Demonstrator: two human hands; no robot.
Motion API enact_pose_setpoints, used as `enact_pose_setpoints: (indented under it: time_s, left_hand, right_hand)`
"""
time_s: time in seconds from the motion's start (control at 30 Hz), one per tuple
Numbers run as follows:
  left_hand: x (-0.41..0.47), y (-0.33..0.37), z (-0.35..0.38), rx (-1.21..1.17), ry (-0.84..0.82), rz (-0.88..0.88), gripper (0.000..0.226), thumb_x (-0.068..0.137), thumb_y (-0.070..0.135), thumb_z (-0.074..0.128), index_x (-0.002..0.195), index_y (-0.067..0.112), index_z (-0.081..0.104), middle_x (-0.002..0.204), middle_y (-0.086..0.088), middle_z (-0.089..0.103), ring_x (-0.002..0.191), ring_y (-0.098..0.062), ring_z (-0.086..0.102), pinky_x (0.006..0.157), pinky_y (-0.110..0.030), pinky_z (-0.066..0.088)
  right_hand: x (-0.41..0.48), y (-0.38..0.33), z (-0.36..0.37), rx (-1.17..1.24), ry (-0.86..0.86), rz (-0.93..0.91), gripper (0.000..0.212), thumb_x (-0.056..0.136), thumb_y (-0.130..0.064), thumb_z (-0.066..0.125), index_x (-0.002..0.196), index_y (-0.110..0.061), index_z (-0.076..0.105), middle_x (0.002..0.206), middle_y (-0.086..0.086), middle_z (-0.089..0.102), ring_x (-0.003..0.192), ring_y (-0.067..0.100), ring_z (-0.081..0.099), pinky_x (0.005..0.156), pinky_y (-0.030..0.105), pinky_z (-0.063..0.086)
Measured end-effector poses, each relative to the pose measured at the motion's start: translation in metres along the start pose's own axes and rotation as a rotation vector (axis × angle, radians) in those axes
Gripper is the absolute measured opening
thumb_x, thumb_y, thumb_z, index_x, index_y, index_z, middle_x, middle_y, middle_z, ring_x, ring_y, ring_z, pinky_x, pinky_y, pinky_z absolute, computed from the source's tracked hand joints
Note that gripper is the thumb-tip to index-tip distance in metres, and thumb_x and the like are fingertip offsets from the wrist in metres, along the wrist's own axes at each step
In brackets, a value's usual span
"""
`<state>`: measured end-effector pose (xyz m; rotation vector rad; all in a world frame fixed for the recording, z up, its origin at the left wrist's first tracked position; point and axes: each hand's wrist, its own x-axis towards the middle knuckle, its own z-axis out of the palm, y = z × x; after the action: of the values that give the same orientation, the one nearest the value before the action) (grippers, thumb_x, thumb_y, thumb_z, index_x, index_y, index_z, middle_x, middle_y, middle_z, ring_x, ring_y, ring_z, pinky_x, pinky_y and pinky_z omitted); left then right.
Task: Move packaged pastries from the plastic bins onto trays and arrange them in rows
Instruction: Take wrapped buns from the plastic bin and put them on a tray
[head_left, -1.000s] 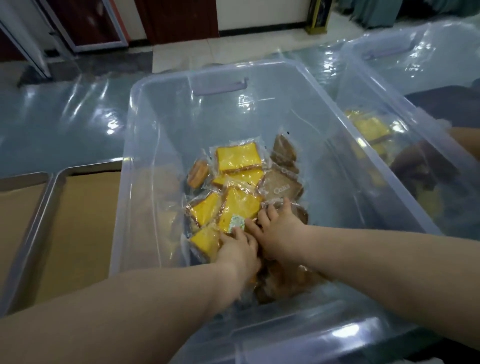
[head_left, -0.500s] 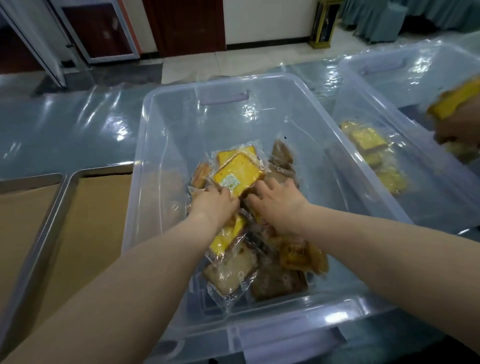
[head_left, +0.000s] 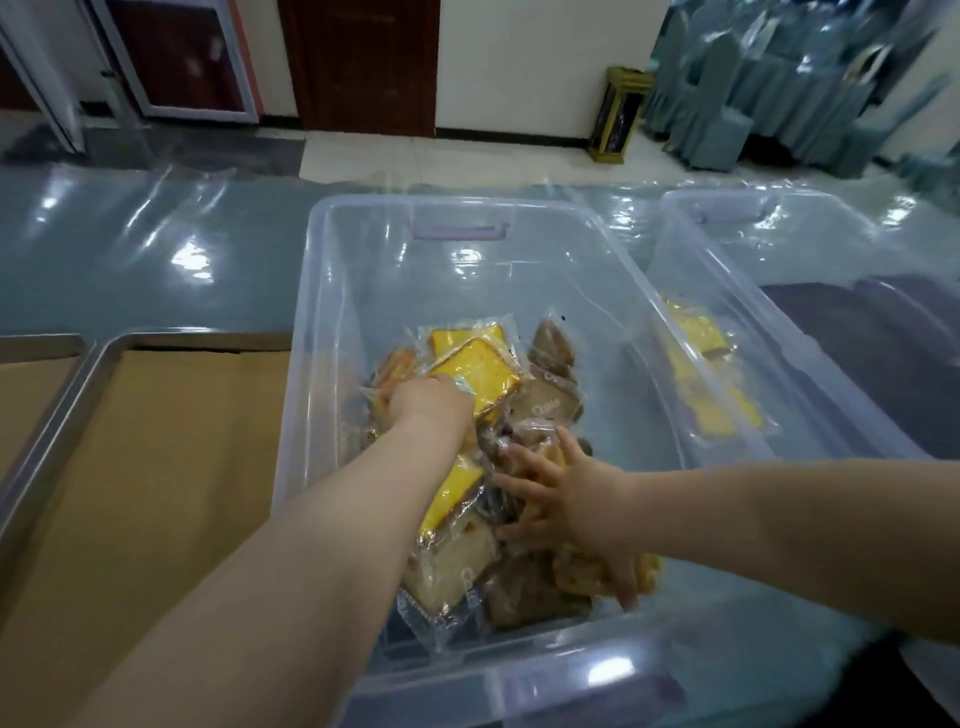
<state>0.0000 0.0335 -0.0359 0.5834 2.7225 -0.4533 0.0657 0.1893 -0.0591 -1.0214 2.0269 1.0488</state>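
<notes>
Both hands are down in the clear bin. Your left hand has its fingers curled under and, as far as the knuckles let you see, they pinch the near corner of the yellow pastry pack, which tilts up just beyond them. Your right hand is spread wide, fingers splayed flat on the heap of brown pastry packs beneath them. Another yellow pack lies between the two hands. Well left of your left fingers sits the paper-lined tray; right of your right fingers stands a second bin on the shiny surface.
</notes>
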Motion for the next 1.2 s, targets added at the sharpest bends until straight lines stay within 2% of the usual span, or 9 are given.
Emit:
enact_pose_setpoints:
  time_s: [0.1,0.17,0.27,0.37,0.5,0.7,0.77,0.97,1.2]
  left_hand:
    - [0.002,-0.001,-0.001,-0.021,0.013,0.001,0.049,0.092,0.002,0.043,0.14,0.012,0.039,0.14,-0.017,0.037,0.122,-0.04,0.045,0.085,-0.044,0.048]
    - [0.004,-0.003,-0.001,-0.045,0.02,-0.002,0.048,0.092,0.003,0.044,0.139,0.013,0.041,0.139,-0.016,0.038,0.122,-0.039,0.046,0.086,-0.043,0.049]
    - [0.007,-0.008,-0.002,-0.079,0.036,-0.011,0.047,0.091,0.003,0.047,0.137,0.014,0.043,0.137,-0.015,0.042,0.12,-0.036,0.049,0.087,-0.044,0.049]
    - [0.007,-0.008,-0.004,-0.08,0.051,-0.007,0.05,0.089,0.005,0.051,0.137,0.012,0.04,0.137,-0.017,0.04,0.119,-0.037,0.047,0.087,-0.045,0.049]
    - [0.005,-0.008,-0.01,-0.148,0.121,-0.05,0.05,0.089,0.007,0.052,0.136,0.012,0.036,0.137,-0.02,0.037,0.122,-0.04,0.043,0.087,-0.045,0.049]
    - [0.001,-0.02,-0.018,-0.348,0.291,-0.151,0.056,0.083,0.008,0.06,0.131,0.018,0.034,0.125,-0.013,0.043,0.111,-0.038,0.05,0.081,-0.042,0.046]
    - [-0.001,-0.03,-0.023,-0.468,0.362,-0.171,0.062,0.082,0.008,0.061,0.135,0.023,0.032,0.123,-0.012,0.042,0.109,-0.038,0.051,0.081,-0.044,0.046]
    - [-0.012,-0.051,-0.043,-0.597,0.669,-0.135,0.079,0.078,0.008,0.063,0.14,0.034,0.023,0.129,-0.004,0.041,0.107,-0.032,0.049,0.078,-0.043,0.047]
    - [-0.065,-0.09,-0.059,-0.458,0.964,-0.09,0.089,0.073,0.009,0.069,0.143,0.033,0.021,0.141,-0.004,0.033,0.12,-0.033,0.042,0.082,-0.047,0.047]
  right_hand:
    - [0.011,-0.005,0.005,-0.058,0.026,0.004,0.11,0.078,-0.049,0.072,0.147,-0.044,-0.013,0.151,0.009,-0.035,0.135,0.046,-0.03,0.1,0.079,0.005]
    - [0.016,-0.003,0.015,-0.038,0.136,0.002,0.098,0.086,-0.037,0.066,0.148,-0.043,-0.009,0.156,0.012,-0.019,0.137,0.049,-0.023,0.101,0.078,0.011]
    - [0.022,-0.001,0.022,0.144,0.25,0.027,0.066,0.093,-0.03,0.055,0.148,-0.034,0.02,0.149,0.016,0.018,0.14,0.047,0.001,0.105,0.067,0.02]
    - [0.023,0.002,0.019,0.284,0.315,0.025,0.041,0.098,-0.028,0.046,0.139,-0.027,0.042,0.143,0.013,0.031,0.132,0.04,0.024,0.105,0.055,0.027]
    - [0.019,0.015,0.014,0.269,0.297,0.101,0.069,0.086,-0.021,0.062,0.142,-0.031,0.023,0.141,0.016,0.031,0.126,0.041,0.028,0.093,0.052,0.042]
    - [0.007,0.042,-0.007,0.456,0.587,0.358,0.064,0.079,-0.033,0.063,0.135,-0.028,0.032,0.124,0.007,0.044,0.113,0.032,0.039,0.077,0.039,0.045]
    - [0.001,0.057,-0.013,0.522,0.712,0.448,0.065,0.075,-0.033,0.065,0.131,-0.028,0.034,0.116,0.005,0.046,0.108,0.031,0.041,0.066,0.033,0.039]
    - [-0.011,0.076,-0.033,0.751,1.083,0.553,0.069,0.071,-0.034,0.071,0.133,-0.028,0.041,0.109,0.001,0.049,0.1,0.026,0.038,0.076,0.031,0.036]
    - [-0.052,0.071,-0.067,0.879,1.333,0.6,0.077,0.062,-0.027,0.078,0.132,-0.025,0.045,0.111,0.003,0.049,0.107,0.029,0.04,0.082,0.034,0.036]
